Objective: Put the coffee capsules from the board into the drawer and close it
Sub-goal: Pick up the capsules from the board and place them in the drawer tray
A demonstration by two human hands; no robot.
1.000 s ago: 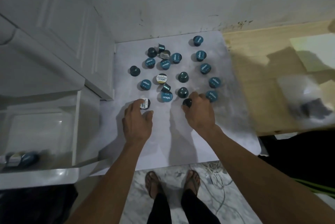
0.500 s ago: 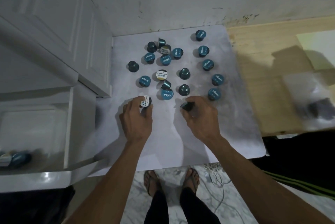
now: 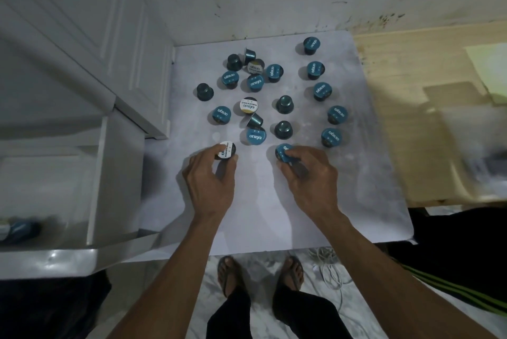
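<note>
Several teal coffee capsules (image 3: 256, 135) and a few white-lidded ones (image 3: 249, 105) lie scattered on the white board (image 3: 260, 210). My left hand (image 3: 210, 182) pinches a white-lidded capsule (image 3: 225, 150) at the near left of the group. My right hand (image 3: 310, 182) grips a blue-lidded capsule (image 3: 284, 152), tilted on its side. The white drawer (image 3: 68, 253) stands pulled out at the lower left, with a couple of capsules (image 3: 19, 229) lying inside it.
A white cabinet (image 3: 82, 45) rises left of the board. To the right lies a wooden tabletop (image 3: 411, 108) with a blurred plastic bag (image 3: 477, 146). Below are my feet in sandals (image 3: 260, 275), a white cable (image 3: 329, 270) and dark cloth (image 3: 452, 256).
My right hand has turned its dark capsule so the blue lid faces up. My left hand has closed further round the white-lidded capsule. The view shifted slightly.
</note>
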